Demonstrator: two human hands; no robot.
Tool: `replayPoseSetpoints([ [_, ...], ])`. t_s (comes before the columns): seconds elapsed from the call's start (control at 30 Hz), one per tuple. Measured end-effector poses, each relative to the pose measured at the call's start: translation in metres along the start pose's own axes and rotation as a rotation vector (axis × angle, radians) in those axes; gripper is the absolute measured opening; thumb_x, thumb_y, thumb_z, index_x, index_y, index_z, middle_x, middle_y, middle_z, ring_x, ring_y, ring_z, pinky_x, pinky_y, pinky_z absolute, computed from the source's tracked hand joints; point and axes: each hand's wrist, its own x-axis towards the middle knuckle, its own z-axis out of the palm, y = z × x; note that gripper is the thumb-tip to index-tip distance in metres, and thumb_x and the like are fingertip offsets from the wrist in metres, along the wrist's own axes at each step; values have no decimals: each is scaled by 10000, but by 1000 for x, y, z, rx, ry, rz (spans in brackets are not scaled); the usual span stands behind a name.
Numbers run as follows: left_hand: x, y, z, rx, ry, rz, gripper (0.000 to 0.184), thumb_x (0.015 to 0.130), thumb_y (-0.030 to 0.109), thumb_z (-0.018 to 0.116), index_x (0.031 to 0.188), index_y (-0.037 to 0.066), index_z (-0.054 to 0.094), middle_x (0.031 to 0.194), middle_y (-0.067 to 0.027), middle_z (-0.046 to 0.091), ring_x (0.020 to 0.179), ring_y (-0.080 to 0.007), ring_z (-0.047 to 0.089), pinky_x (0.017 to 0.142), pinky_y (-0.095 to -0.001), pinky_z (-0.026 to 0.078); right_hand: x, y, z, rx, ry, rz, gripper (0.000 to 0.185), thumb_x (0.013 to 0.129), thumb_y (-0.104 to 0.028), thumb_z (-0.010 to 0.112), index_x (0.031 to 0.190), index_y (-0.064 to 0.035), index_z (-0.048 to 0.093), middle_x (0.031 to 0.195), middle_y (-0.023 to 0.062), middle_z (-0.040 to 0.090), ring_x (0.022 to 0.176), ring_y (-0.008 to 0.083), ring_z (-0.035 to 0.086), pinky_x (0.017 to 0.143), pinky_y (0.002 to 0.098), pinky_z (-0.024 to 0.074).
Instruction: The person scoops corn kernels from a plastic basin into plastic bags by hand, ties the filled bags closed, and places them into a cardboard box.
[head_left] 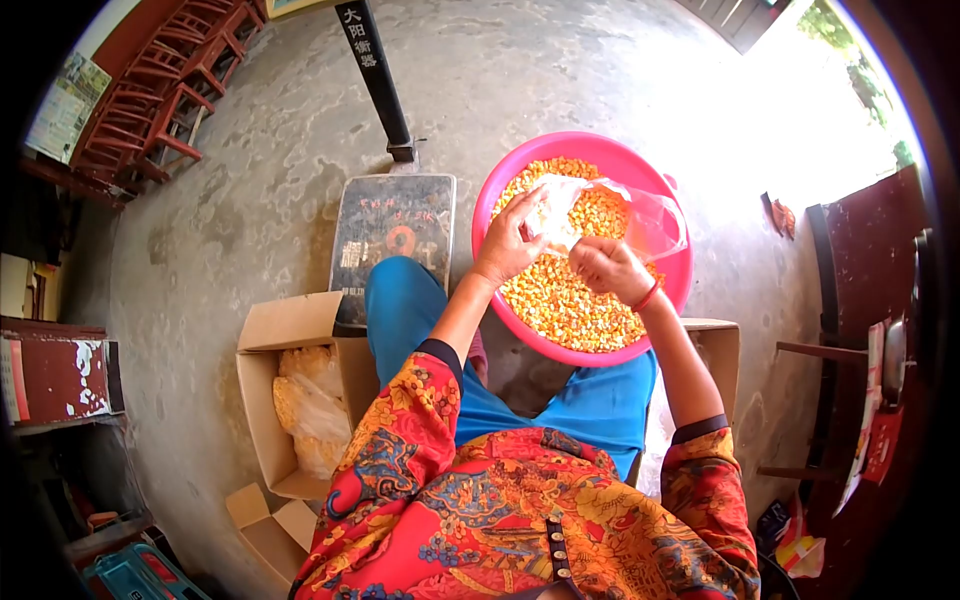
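A clear plastic bag (pixel 652 222) is stretched between my hands over a big pink basin (pixel 683 275) of yellow-orange corn kernels (pixel 570 310). My left hand (pixel 510 240) is closed on the bag's left part, thumb toward the basin's middle. Closed in a fist, my right hand (pixel 606 268) grips the bag near its lower edge; a red band circles that wrist. Kernels show through the thin plastic. Whether any lie inside the bag I cannot tell.
A platform scale (pixel 392 225) with a black post (pixel 375 75) stands left of the basin. Beside my left leg, an open cardboard box (pixel 268 400) holds filled plastic bags (pixel 312 408). Another box (pixel 718 360) sits by my right leg. Red chairs (pixel 165 105) line the upper left.
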Motion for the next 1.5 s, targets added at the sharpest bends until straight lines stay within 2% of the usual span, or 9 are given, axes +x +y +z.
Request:
replayPoseSetpoints([
  [0.17,0,1,-1,-30,-19,-62,577,686,27,663,1233,44,483,1235,-143,499,1159,-239,478,926,-299,415,11,-39,-22,-160,181,-264,264,923,-252,485,768,-53,566,587,-50,435,509,10,368,443,172,289],
  [0.33,-2,1,0,-95,-22,-99,581,691,20,664,1242,50,480,1245,-140,493,1170,-236,470,927,-293,412,47,-15,-56,-716,407,-378,187,860,-195,564,821,-22,621,725,41,603,610,103,529,555,261,431],
  [0.4,-2,1,-1,-73,-5,-53,591,688,11,667,1246,52,478,1253,-136,488,1182,-231,461,927,-289,413,55,-2,-59,-991,405,-781,143,821,-166,587,856,-38,638,828,96,631,663,158,594,595,277,465],
  [0.53,-3,2,1,-167,-12,-116,591,687,4,666,1246,51,477,1253,-139,489,1185,-230,458,924,-289,415,29,-12,-38,-863,533,-364,112,796,-107,587,864,-41,646,878,123,641,765,188,638,622,273,491],
  [0.7,-1,0,0,-47,-9,-39,587,692,-18,656,1246,54,475,1255,-130,489,1161,-226,481,903,-273,428,-6,3,-5,-903,-53,-586,74,781,-66,588,827,-28,631,752,97,619,750,227,593,706,338,461],
  [0.93,-1,-3,2,-86,6,-16,581,697,-22,638,1248,59,475,1252,-113,497,1099,-177,519,769,-246,480,-16,70,-8,-1183,329,-495,203,780,-203,571,933,-71,592,990,158,551,938,344,518,801,419,422],
  [1.03,-1,0,0,-53,-35,-96,577,698,-21,634,1248,60,476,1243,-106,502,1014,-157,556,723,-230,484,-11,73,10,-1031,167,-413,221,795,-225,569,970,-90,581,961,157,537,909,346,519,791,429,420],
  [1.43,-2,-2,1,-95,-21,-94,588,688,-40,612,1250,73,480,1242,-88,500,982,-126,553,724,-216,471,25,89,25,-773,119,-454,188,864,-226,522,859,-51,591,678,94,539,670,271,570,624,373,454],
  [1.5,-2,0,0,-116,-9,-76,593,687,-40,614,1253,73,477,1246,-94,496,1030,-143,544,751,-225,472,17,78,23,-288,144,-75,236,898,-246,499,837,-41,598,641,27,516,620,152,537,549,282,428],
])
